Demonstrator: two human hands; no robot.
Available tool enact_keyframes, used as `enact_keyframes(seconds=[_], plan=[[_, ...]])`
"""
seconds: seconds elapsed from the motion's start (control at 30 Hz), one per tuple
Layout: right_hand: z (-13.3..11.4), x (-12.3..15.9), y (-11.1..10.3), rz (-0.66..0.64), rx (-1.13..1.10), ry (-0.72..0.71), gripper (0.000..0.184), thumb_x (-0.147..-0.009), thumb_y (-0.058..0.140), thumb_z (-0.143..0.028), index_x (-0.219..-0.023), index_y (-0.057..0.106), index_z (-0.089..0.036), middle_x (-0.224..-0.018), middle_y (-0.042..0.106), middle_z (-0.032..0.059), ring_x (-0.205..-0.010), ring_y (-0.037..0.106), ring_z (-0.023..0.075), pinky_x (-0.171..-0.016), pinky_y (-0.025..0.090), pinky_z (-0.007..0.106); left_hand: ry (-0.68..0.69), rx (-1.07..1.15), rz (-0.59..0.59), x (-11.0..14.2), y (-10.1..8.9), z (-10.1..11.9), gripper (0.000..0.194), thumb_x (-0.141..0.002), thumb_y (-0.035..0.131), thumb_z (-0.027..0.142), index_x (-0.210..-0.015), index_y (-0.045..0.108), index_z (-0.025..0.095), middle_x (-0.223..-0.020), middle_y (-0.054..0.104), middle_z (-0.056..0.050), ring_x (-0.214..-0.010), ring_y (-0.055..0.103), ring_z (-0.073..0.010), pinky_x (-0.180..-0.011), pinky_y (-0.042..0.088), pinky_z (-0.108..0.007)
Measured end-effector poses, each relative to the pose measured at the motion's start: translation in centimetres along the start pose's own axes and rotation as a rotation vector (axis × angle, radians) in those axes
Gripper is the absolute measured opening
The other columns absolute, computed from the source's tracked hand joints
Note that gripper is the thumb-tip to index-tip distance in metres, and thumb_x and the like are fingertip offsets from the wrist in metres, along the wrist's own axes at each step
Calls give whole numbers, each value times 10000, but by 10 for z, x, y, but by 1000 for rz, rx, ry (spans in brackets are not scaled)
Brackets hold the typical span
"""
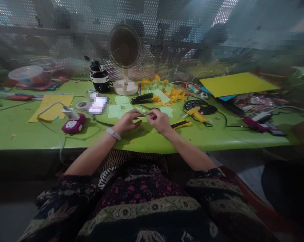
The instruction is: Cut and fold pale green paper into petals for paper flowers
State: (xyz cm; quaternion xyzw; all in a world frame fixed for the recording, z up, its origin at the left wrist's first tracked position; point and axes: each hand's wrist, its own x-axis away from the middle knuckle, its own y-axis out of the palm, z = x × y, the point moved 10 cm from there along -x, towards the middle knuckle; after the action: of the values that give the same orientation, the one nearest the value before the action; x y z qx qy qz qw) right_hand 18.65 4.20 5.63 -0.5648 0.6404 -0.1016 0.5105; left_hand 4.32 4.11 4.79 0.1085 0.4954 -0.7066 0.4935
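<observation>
My left hand [129, 121], with a pale band on its wrist, is over the green tabletop with its fingertips at a small light green paper piece [143, 113]. My right hand [160, 121] pinches at the same piece from the other side, thumb and forefinger together. The fingers hide part of the paper. Behind the hands lie light green paper sheets [115, 111] and a black stapler [142, 98]. A yellow-and-black cutter [181, 124] rests just right of my right hand.
A yellow glue gun [197, 114] lies at the right by a black reel [206, 107]. Yellow and green paper cutouts [175, 95] are heaped at the back near a fan [125, 86] and a black bottle [100, 78]. Purple power adapters [73, 125] trail cables.
</observation>
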Motion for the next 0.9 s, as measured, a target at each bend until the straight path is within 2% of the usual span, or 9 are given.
enact_keyframes(seconds=[0.2, 0.33, 0.6, 0.77, 0.9], plan=[[2, -1, -10, 64, -12, -1, 192, -881, 642, -356, -989, 635, -197, -772, 709, 33, -664, 633, 172, -660, 469, 292, 42, -21, 49, 0, -4, 1, 239, -875, 657, 205, -1090, 745, 151, -1098, 684, -110, -941, 703, -162, -809, 635, -283], [4, -3, -11, 85, -21, -15, 203, -889, 622, -347, -1026, 622, -197, -832, 695, 37, -677, 605, 158, -641, 460, 278, 53, -64, 84, 0, -6, -1, 254, -862, 673, 202, -1101, 745, 156, -1103, 689, -122, -1022, 696, -203, -918, 613, -358], [1, -3, -6, 38, -2, -46, 108, -913, 588, -250, -927, 674, -186, -923, 701, 79, -773, 637, 180, -748, 486, 295, 53, -112, 89, 0, -7, -3, 287, -851, 677, 214, -1122, 741, 148, -1160, 702, -147, -1089, 692, -249, -978, 598, -417], [-4, -2, -5, 46, 14, -109, 112, -922, 582, -237, -918, 685, -192, -887, 711, 70, -772, 645, 189, -749, 493, 297, 2, 10, 126, 1, -9, -8, 247, -870, 662, 232, -1083, 748, 142, -1179, 678, -145, -992, 713, -200, -811, 660, -325], [-9, 0, -4, 81, 37, -179, 106, -916, 580, -214, -889, 681, -195, -854, 710, 59, -748, 644, 180, -720, 485, 286, -53, 64, 164, 1, -11, -15, 182, -880, 667, 302, -941, 751, 152, -1150, 673, -134, -940, 712, -182, -703, 658, -272]])
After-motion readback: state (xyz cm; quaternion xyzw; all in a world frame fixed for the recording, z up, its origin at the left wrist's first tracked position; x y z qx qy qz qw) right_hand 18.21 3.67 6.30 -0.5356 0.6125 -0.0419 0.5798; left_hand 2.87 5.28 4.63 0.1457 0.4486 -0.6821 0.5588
